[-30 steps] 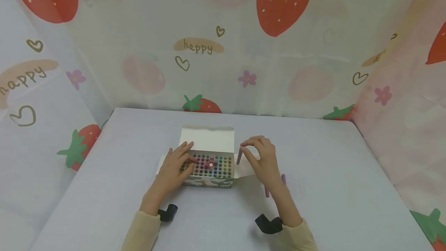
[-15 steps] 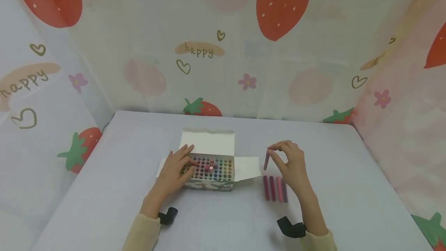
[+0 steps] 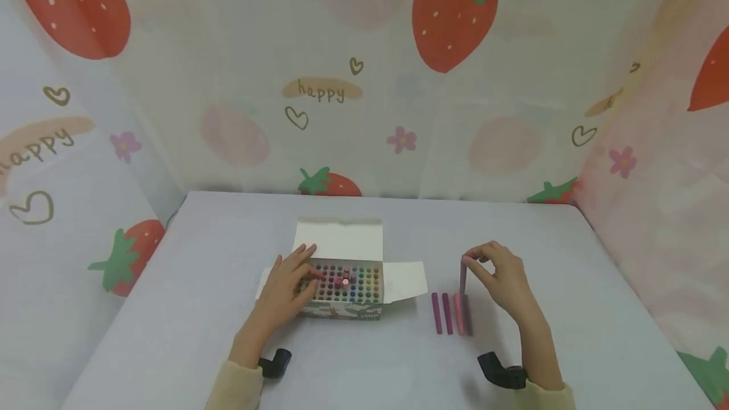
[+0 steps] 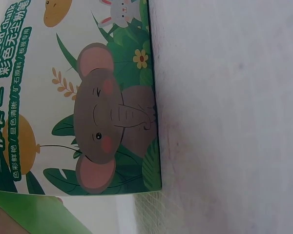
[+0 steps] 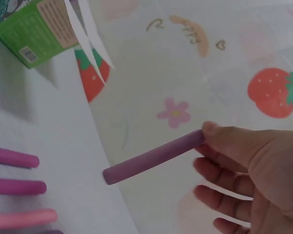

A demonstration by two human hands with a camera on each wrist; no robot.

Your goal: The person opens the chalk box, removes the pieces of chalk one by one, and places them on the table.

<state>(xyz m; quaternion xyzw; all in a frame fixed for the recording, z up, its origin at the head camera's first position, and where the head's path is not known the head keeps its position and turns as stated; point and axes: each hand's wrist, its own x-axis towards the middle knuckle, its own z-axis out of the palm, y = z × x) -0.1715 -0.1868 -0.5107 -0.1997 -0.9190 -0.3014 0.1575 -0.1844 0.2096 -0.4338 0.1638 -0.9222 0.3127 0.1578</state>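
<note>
My right hand point(image 3: 504, 277) pinches a purple chalk stick point(image 5: 154, 157) by its upper end between thumb and fingertips. The stick hangs nearly upright in the head view, its lower tip by the far end of a chalk row on the table. In that row lie two magenta sticks, a pink chalk stick point(image 3: 458, 313) and a dark purple chalk stick point(image 3: 467, 315). My left hand point(image 3: 283, 290) rests spread over the left part of an open chalk box point(image 3: 347, 312), hiding some of its chalks. Several chalk tops show inside, a few standing higher near the middle.
The box's white lid point(image 3: 340, 239) stands raised at the back, and a side flap point(image 3: 404, 281) sticks out to the right. Both lie on a white table point(image 3: 364, 366). A strawberry-print curtain point(image 3: 245, 49) surrounds the table's back and sides.
My right hand has carried the purple chalk stick rightward from beside the box to the row's far end. The chalk row has come into fuller view. My left hand stays on the box.
</note>
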